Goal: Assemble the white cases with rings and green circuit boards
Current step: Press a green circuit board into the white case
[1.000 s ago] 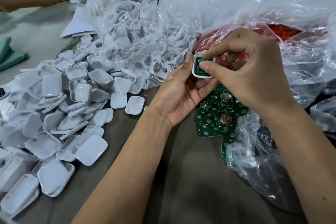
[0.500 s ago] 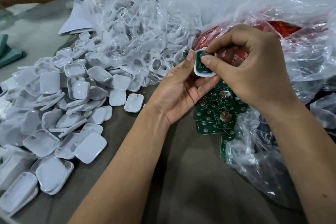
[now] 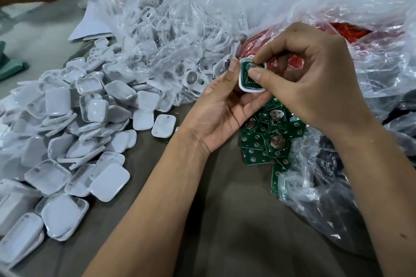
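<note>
head view: left hand (image 3: 221, 105) cradles white case (image 3: 250, 87) above green board pile (image 3: 269, 137); right hand (image 3: 315, 83) thumb and forefinger pinch circuit board (image 3: 248, 75) inside it. press evenly on the corners, keep case steady.

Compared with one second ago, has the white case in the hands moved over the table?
No. The white case stays just above the green circuit boards pile, held between the left hand and the right hand.
</note>
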A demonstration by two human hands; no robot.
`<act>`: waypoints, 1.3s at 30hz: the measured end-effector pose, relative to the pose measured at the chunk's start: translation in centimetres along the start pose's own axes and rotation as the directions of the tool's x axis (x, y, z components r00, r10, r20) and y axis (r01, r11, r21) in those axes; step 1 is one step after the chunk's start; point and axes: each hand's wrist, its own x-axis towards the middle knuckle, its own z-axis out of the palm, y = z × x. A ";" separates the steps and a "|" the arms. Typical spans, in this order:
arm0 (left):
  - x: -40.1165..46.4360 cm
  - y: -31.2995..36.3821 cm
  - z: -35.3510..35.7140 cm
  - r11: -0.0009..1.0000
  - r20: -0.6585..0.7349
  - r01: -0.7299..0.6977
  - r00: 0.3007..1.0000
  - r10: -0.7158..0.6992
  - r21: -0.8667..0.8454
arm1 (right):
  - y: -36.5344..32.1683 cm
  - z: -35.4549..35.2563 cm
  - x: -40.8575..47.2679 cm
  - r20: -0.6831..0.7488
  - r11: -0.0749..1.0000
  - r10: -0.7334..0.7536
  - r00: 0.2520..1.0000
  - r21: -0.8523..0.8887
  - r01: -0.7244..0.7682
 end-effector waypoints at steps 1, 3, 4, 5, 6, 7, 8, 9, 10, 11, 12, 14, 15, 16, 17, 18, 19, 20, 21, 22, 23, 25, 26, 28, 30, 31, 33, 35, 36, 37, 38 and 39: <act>0.0 0.0 0.0 1.000 0.002 0.000 1.000 0.000 0.004 | 0.0 0.0 0.0 0.004 1.000 -0.003 1.000 0.002 0.003; -0.1 0.0 -0.1 1.000 0.005 -0.002 1.000 0.002 0.014 | 0.1 -0.1 0.0 0.013 1.000 -0.010 1.000 0.004 0.010; -0.1 0.0 -0.2 1.000 0.008 -0.004 1.000 0.004 0.018 | 0.1 -0.1 0.0 0.017 1.000 -0.012 1.000 0.006 0.012; -0.1 0.0 -0.2 1.000 0.014 -0.006 1.000 0.005 0.022 | 0.1 -0.1 0.0 0.021 1.000 -0.017 1.000 0.007 0.016; -0.1 0.0 -0.2 1.000 0.022 -0.008 1.000 0.007 0.024 | 0.1 -0.2 0.1 0.024 1.000 -0.024 0.999 0.006 0.023; -0.2 0.1 -0.1 1.000 0.029 -0.010 1.000 0.009 0.027 | 0.1 -0.2 0.1 0.025 0.999 -0.032 0.999 0.003 0.032; -0.2 0.1 -0.1 1.000 0.034 -0.011 0.999 0.010 0.029 | 0.1 -0.2 0.1 0.026 0.999 -0.041 0.999 -0.001 0.041; -0.2 0.1 -0.1 0.999 0.035 -0.011 0.999 0.010 0.032 | 0.0 -0.2 0.1 0.028 0.999 -0.048 0.998 -0.004 0.049; -0.1 0.1 -0.1 0.999 0.033 -0.010 0.999 0.009 0.037 | 0.0 -0.2 0.1 0.030 0.999 -0.053 0.998 -0.006 0.054; -0.1 0.1 -0.1 0.999 0.030 -0.009 1.000 0.008 0.042 | -0.1 -0.2 0.0 0.033 0.998 -0.057 0.998 -0.008 0.057; -0.1 0.1 -0.1 0.999 0.025 -0.008 1.000 0.007 0.047 | -0.1 -0.2 0.0 0.035 0.998 -0.060 0.998 -0.009 0.060; -0.1 0.1 -0.1 0.998 0.019 -0.006 1.000 0.005 0.056 | -0.2 -0.2 0.0 0.040 0.998 -0.065 0.997 -0.013 0.066; -0.1 0.1 -0.1 0.998 0.017 -0.006 1.000 0.005 0.059 | -0.2 -0.3 0.0 0.042 0.998 -0.067 0.997 -0.015 0.068; -0.1 0.1 -0.1 0.998 0.015 -0.006 1.000 0.005 0.060 | -0.2 -0.3 0.0 0.043 0.998 -0.068 0.997 -0.016 0.069; -0.1 0.1 -0.1 0.998 0.015 -0.007 1.000 0.006 0.060 | -0.2 -0.3 0.0 0.044 0.997 -0.068 0.997 -0.017 0.069; -0.1 0.1 -0.2 0.998 0.017 -0.008 1.000 0.007 0.059 | -0.2 -0.3 0.0 0.045 0.997 -0.069 0.997 -0.018 0.070; -0.1 0.1 -0.2 0.998 0.020 -0.009 1.000 0.008 0.057 | -0.2 -0.3 0.0 0.047 0.997 -0.069 0.997 -0.018 0.070; -0.1 0.1 -0.2 0.999 0.023 -0.010 1.000 0.009 0.053 | -0.2 -0.3 0.0 0.049 0.997 -0.069 0.996 -0.018 0.070; -0.1 0.1 -0.3 0.999 0.026 -0.010 1.000 0.009 0.048 | -0.2 -0.3 0.0 0.050 0.997 -0.069 0.996 -0.020 0.070; -0.1 0.1 -0.2 0.999 0.029 -0.009 1.000 0.008 0.042 | -0.2 -0.3 0.0 0.050 0.997 -0.067 0.997 -0.022 0.068; -0.1 0.1 -0.3 0.999 0.031 -0.008 0.999 0.007 0.039 | -0.2 -0.2 0.0 0.048 0.998 -0.064 0.997 -0.022 0.065; -0.1 0.1 -0.3 0.999 0.037 -0.006 0.999 0.005 0.038 | -0.2 -0.3 0.1 0.047 0.998 -0.060 0.997 -0.018 0.061; -0.1 0.1 -0.3 0.999 0.038 -0.007 0.999 0.005 0.040 | -0.2 -0.3 0.1 0.047 0.998 -0.060 0.997 -0.018 0.061; 0.0 0.1 -0.4 0.999 0.036 -0.010 0.999 0.009 0.044 | -0.2 -0.3 0.1 0.048 0.998 -0.061 0.997 -0.020 0.062; 0.0 0.1 -0.4 0.999 0.037 -0.015 0.999 0.013 0.040 | -0.2 -0.3 0.1 0.051 0.998 -0.060 0.997 -0.018 0.061; 0.0 0.0 -0.4 0.999 0.036 -0.016 0.999 0.014 0.037 | -0.2 -0.3 0.1 0.053 0.998 -0.060 0.997 -0.019 0.061; 0.0 0.0 -0.4 0.999 0.033 -0.015 0.999 0.014 0.035 | -0.2 -0.2 0.1 0.050 0.998 -0.057 0.997 -0.022 0.058; 0.0 0.1 -0.4 1.000 0.036 -0.014 0.999 0.013 0.025 | -0.3 -0.1 0.0 0.039 0.998 -0.055 0.998 -0.030 0.056; 0.0 0.1 -0.4 1.000 0.038 -0.012 0.999 0.011 0.016 | -0.3 0.0 0.0 0.033 0.998 -0.055 0.998 -0.035 0.056; 0.0 0.1 -0.4 1.000 0.042 -0.009 0.999 0.009 0.007 | -0.3 0.0 -0.1 0.028 0.998 -0.056 0.998 -0.039 0.057; 0.0 0.1 -0.4 1.000 0.047 -0.006 0.999 0.006 -0.001 | -0.3 0.0 -0.1 0.024 0.998 -0.057 0.998 -0.040 0.057; 0.0 0.1 -0.3 1.000 0.052 -0.003 0.999 0.003 -0.006 | -0.4 0.0 -0.2 0.022 0.998 -0.056 0.998 -0.037 0.057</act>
